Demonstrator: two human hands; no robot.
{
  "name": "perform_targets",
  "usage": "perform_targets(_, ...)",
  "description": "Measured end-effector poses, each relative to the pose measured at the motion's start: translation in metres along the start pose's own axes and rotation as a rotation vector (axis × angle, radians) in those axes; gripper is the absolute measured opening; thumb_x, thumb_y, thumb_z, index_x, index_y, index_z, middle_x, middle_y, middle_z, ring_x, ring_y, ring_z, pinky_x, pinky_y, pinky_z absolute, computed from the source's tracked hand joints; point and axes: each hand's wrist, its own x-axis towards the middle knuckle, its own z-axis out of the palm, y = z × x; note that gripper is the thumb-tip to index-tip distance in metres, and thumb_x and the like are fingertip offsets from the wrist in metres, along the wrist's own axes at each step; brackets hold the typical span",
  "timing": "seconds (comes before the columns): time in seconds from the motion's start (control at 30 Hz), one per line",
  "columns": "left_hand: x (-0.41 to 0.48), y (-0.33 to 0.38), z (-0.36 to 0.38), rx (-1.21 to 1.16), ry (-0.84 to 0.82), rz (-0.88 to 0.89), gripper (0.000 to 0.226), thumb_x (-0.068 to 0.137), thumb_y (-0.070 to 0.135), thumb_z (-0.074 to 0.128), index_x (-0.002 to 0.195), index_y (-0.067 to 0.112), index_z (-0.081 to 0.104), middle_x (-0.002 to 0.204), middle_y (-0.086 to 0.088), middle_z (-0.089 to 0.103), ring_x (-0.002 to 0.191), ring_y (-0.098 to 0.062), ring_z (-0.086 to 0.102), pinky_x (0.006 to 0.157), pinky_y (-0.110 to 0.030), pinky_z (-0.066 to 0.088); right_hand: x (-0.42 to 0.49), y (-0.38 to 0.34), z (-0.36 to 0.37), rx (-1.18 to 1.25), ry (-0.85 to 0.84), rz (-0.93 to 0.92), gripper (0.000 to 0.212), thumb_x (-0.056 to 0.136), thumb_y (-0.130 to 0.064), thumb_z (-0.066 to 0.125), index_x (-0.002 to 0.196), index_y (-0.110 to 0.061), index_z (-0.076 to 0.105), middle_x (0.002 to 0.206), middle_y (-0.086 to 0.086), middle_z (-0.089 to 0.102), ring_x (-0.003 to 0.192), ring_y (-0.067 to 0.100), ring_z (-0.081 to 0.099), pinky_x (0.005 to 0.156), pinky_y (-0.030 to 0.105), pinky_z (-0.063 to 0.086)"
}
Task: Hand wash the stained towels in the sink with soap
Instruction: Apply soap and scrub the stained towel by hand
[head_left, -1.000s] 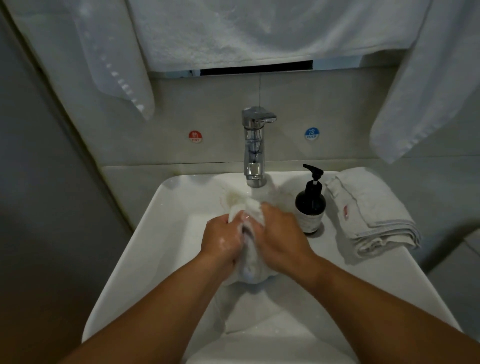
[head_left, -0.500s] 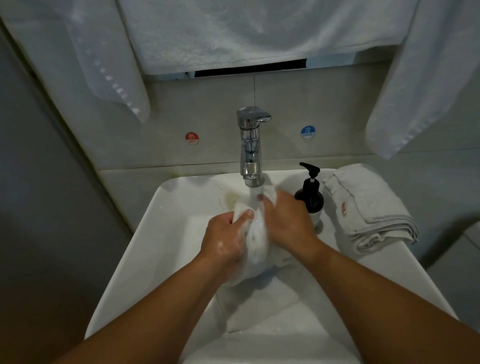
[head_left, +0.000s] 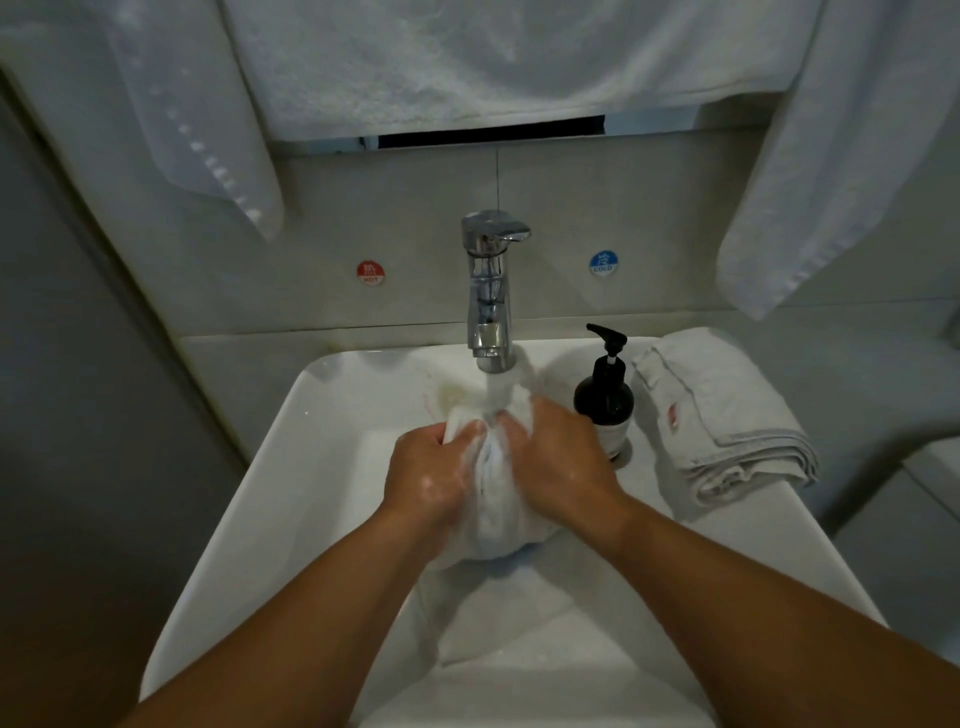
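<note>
A wet white towel (head_left: 496, 512) is bunched up over the white sink (head_left: 322, 467), right under the chrome tap (head_left: 488, 291). Water runs from the spout onto the top of the bunch. My left hand (head_left: 428, 475) grips its left side and my right hand (head_left: 558, 460) grips its right side, knuckles close together, both soapy. More of the towel trails down into the basin between my forearms. A black pump soap bottle (head_left: 605, 397) stands on the rim just right of my right hand.
A folded white towel with a red mark (head_left: 722, 415) lies on the sink's right ledge. White towels hang above at the left (head_left: 208, 130), middle (head_left: 467, 62) and right (head_left: 831, 156). Hot (head_left: 370, 272) and cold (head_left: 603, 263) stickers flank the tap.
Both hands have lifted the bunched towel up and back, from the middle of the basin to directly beneath the running spout. The right hand slid forward then drew back alongside the left.
</note>
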Motion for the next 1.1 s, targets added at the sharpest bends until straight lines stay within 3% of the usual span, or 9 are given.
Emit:
perform_targets(0.1,-0.005,-0.001,0.001,-0.004,-0.005,-0.041,0.023,0.096,0.034,0.065,0.085,0.017,0.078,0.085,-0.006,0.078,0.080,-0.025,0.074,0.080,-0.042,0.062,-0.014,-0.010,0.003,-0.016,-0.057,-0.135,0.027,0.100,-0.052,0.047,0.102,-0.027,0.055,0.103,0.006,0.068,0.092,0.028,0.065,0.076,0.033,0.048)
perform_targets(0.27,-0.007,0.009,0.001,-0.049,-0.077,0.063,0.019,0.098,0.030,0.066,0.094,0.016,0.078,0.085,-0.004,0.078,0.084,-0.027,0.075,0.085,-0.046,0.061,0.022,0.008,-0.016,0.093,0.038,0.182,0.046,0.103,-0.053,0.041,0.122,-0.018,0.064,0.115,0.009,0.068,0.111,0.032,0.063,0.084,0.034,0.044)
perform_targets(0.43,-0.001,-0.005,-0.001,0.001,-0.006,-0.074,0.018,0.088,0.031,0.070,0.083,0.016,0.080,0.080,-0.004,0.078,0.084,-0.030,0.074,0.086,-0.053,0.060,-0.018,-0.010,0.006,0.028,-0.058,-0.092,0.033,0.099,-0.054,0.048,0.108,-0.024,0.058,0.105,0.006,0.070,0.095,0.028,0.066,0.085,0.039,0.054)
perform_targets(0.53,-0.002,0.001,-0.002,-0.012,-0.024,0.015,0.022,0.095,0.033,0.068,0.086,0.016,0.078,0.079,-0.002,0.077,0.080,-0.025,0.074,0.080,-0.042,0.060,0.015,-0.003,-0.002,0.077,0.009,0.092,0.039,0.101,-0.052,0.043,0.109,-0.020,0.062,0.103,0.005,0.070,0.097,0.029,0.066,0.085,0.039,0.053)
perform_targets(0.6,-0.004,0.005,0.000,0.016,-0.064,0.083,0.022,0.099,0.033,0.063,0.090,0.017,0.077,0.083,-0.002,0.077,0.080,-0.021,0.073,0.074,-0.035,0.057,0.020,0.005,-0.013,0.070,0.004,0.200,0.039,0.104,-0.050,0.041,0.113,-0.019,0.063,0.101,0.002,0.064,0.099,0.027,0.062,0.081,0.033,0.043)
perform_targets(0.67,-0.003,0.001,0.001,0.129,-0.026,0.105,0.026,0.100,0.035,0.059,0.091,0.019,0.077,0.086,-0.001,0.076,0.082,-0.020,0.072,0.073,-0.034,0.058,0.008,0.008,-0.009,0.029,-0.007,0.145,0.040,0.103,-0.050,0.042,0.119,-0.018,0.061,0.109,0.004,0.066,0.103,0.027,0.062,0.083,0.033,0.042)
perform_targets(0.77,0.001,-0.007,-0.001,0.296,0.012,0.100,0.032,0.102,0.038,0.052,0.095,0.020,0.077,0.096,-0.003,0.076,0.090,-0.025,0.070,0.088,-0.043,0.058,-0.014,-0.004,0.007,0.060,-0.068,-0.037,0.039,0.101,-0.053,0.046,0.120,-0.023,0.061,0.111,0.001,0.069,0.102,0.024,0.066,0.089,0.035,0.052)
perform_targets(0.97,-0.008,0.004,0.000,0.195,-0.022,0.214,0.030,0.103,0.042,0.053,0.100,0.022,0.074,0.090,0.004,0.074,0.085,-0.018,0.070,0.076,-0.033,0.057,0.014,0.006,-0.010,0.116,0.042,0.135,0.041,0.105,-0.049,0.038,0.110,-0.019,0.066,0.103,0.003,0.069,0.101,0.025,0.066,0.079,0.030,0.042)
perform_targets(1.1,-0.001,-0.002,0.001,0.217,0.044,0.088,0.030,0.101,0.038,0.055,0.092,0.019,0.076,0.091,-0.003,0.076,0.088,-0.026,0.071,0.087,-0.046,0.059,-0.019,-0.013,0.006,0.022,-0.032,-0.066,0.038,0.101,-0.055,0.044,0.114,-0.023,0.061,0.106,0.004,0.069,0.097,0.026,0.066,0.083,0.035,0.052)
